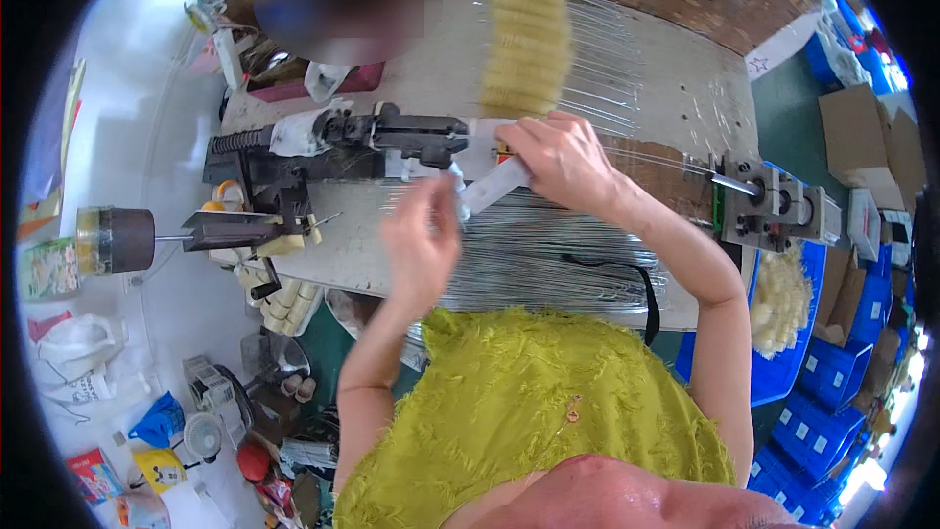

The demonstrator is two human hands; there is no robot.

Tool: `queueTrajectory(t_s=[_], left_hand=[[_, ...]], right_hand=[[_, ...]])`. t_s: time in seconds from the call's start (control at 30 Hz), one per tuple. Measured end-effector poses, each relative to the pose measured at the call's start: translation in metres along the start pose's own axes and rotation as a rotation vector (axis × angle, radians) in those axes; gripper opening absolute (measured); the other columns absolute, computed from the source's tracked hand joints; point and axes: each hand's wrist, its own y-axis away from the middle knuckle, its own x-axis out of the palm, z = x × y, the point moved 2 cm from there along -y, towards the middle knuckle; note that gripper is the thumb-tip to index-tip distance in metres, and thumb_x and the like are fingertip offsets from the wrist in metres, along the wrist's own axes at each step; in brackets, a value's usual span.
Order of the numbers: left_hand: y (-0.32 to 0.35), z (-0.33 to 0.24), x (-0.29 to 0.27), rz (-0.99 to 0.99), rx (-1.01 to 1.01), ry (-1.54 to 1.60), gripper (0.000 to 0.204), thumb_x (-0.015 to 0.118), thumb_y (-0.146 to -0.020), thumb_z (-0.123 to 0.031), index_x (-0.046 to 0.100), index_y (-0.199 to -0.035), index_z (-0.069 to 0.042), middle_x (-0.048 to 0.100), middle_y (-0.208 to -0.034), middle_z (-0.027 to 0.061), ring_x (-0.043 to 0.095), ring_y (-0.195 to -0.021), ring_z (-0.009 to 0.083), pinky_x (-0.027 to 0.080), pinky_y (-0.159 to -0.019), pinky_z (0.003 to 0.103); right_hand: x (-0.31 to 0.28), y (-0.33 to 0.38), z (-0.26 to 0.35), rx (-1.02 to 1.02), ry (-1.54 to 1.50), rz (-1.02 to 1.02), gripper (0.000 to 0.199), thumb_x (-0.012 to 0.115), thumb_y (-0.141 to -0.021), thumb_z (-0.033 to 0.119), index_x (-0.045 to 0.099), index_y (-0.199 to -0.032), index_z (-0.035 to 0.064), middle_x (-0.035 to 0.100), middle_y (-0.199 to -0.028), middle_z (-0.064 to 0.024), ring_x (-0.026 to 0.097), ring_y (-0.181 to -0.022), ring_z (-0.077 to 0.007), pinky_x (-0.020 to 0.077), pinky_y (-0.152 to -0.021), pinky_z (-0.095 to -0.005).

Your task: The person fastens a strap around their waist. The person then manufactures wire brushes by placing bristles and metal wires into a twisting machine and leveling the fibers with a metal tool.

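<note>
At the middle of the bench, my right hand [563,159] is closed, its fingers bent down in front of the black clamp [421,130]; what they grip is hidden. A flat white strip [497,184] slants out from beneath this hand. Thin wires [656,157] run from near the hand to a metal spindle [736,184] at the right. My left hand [426,240] is raised below the clamp, its fingers smeared by motion. Something pale blue-white shows at its fingertips, too blurred to name. A dense layer of straight metal wires [548,250] lies under and between my forearms.
Beyond my right hand lies a row of yellowish bristle brushes [529,39] with wire stems. A spindle fixture [783,206] stands at the bench's right end, beside a blue bin [783,372] holding pale bristles. A crank and rod assembly [235,230] juts out at the left.
</note>
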Motion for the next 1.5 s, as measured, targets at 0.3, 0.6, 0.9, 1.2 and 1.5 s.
queueTrajectory(t_s=[0.3, 0.6, 0.9, 1.2, 1.5], left_hand=[[0.015, 0.08, 0.022, 0.515, -0.751, 1.938, 0.037, 0.049, -0.091, -0.038, 0.061, -0.095, -0.003, 0.056, -0.073, 0.0038, 0.049, -0.067, 0.0145, 0.042, -0.06, 0.03], [-0.007, 0.041, 0.067, 0.478, -0.848, 1.576, 0.006, 0.055, -0.085, -0.005, 0.053, -0.09, 0.0, 0.053, -0.064, 0.0056, 0.053, -0.055, 0.0123, 0.043, -0.048, 0.028], [0.004, 0.057, 0.025, 0.391, -0.469, 0.9, 0.027, 0.063, -0.085, -0.017, 0.05, -0.103, -0.002, 0.056, -0.069, 0.0054, 0.055, -0.056, 0.0138, 0.043, -0.046, 0.028], [0.061, 0.173, -0.093, -0.176, -0.992, 1.161, 0.026, 0.052, -0.09, -0.039, 0.054, -0.089, -0.013, 0.041, -0.061, -0.0033, 0.028, -0.046, 0.0065, 0.018, -0.04, 0.02], [0.053, 0.109, -0.063, -0.059, -0.981, 1.07, 0.029, 0.045, -0.095, -0.026, 0.037, -0.069, -0.015, 0.028, -0.056, -0.0069, 0.024, -0.045, 0.0036, 0.017, -0.039, 0.021]], right_hand=[[0.007, -0.009, -0.01, 0.09, -0.28, -0.011, 0.037, 0.062, -0.058, -0.003, 0.063, -0.094, 0.0062, 0.064, -0.078, -0.011, 0.062, -0.071, -0.0299, 0.0502, -0.063, -0.0358], [0.004, -0.012, -0.007, 0.136, -0.274, 0.039, 0.036, 0.065, -0.06, 0.0, 0.064, -0.095, 0.0057, 0.064, -0.075, -0.0115, 0.062, -0.069, -0.0298, 0.0497, -0.062, -0.0344], [-0.043, 0.108, 0.033, 0.286, 0.121, 0.477, 0.037, 0.066, -0.074, 0.013, 0.053, -0.109, 0.0118, 0.05, -0.114, -0.0098, 0.059, -0.089, -0.0293, 0.0497, -0.068, -0.0403], [-0.096, 0.269, 0.049, 0.566, 0.135, 1.283, 0.022, 0.061, -0.076, 0.025, 0.065, -0.068, 0.0051, 0.063, -0.074, -0.014, 0.062, -0.074, -0.0311, 0.049, -0.066, -0.0415], [0.011, 0.08, -0.008, 0.23, 0.151, -0.068, 0.049, 0.06, -0.065, -0.002, 0.053, -0.114, 0.0013, 0.052, -0.11, -0.0113, 0.051, -0.1, -0.0292, 0.0469, -0.083, -0.0391]])
